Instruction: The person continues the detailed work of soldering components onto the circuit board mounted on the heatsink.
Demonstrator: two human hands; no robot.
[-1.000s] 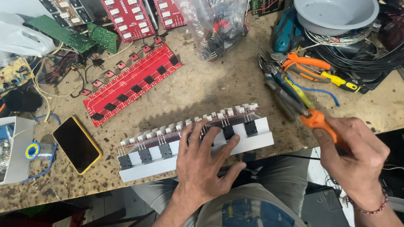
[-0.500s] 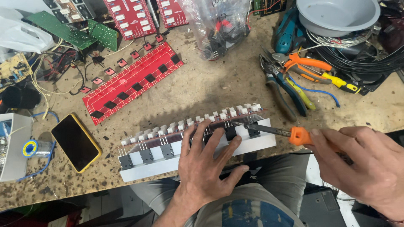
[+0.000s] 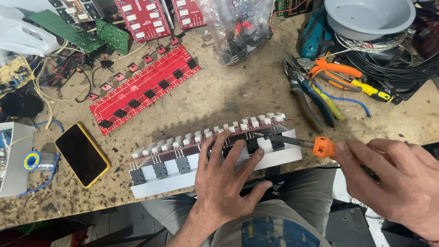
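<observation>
My left hand point(image 3: 225, 183) lies flat with fingers spread on a long white heatsink block point(image 3: 283, 158) that carries a row of black transistors and a red circuit board with white connectors along its far edge. It sits at the bench's near edge. My right hand point(image 3: 397, 182) grips a soldering iron point(image 3: 315, 145) with an orange collar. Its metal tip points left and touches the component legs near the right end of the block.
A long red circuit board point(image 3: 144, 89) lies behind the block, a phone in a yellow case point(image 3: 82, 153) to the left, a solder reel point(image 3: 33, 161) beside it. Pliers and cutters point(image 3: 320, 89), coiled cable and a grey bowl point(image 3: 368, 16) crowd the back right.
My right hand swung the soldering iron from the right side, tip pointing away, down and leftwards until its tip reached the block. My left hand stayed pressed on the block.
</observation>
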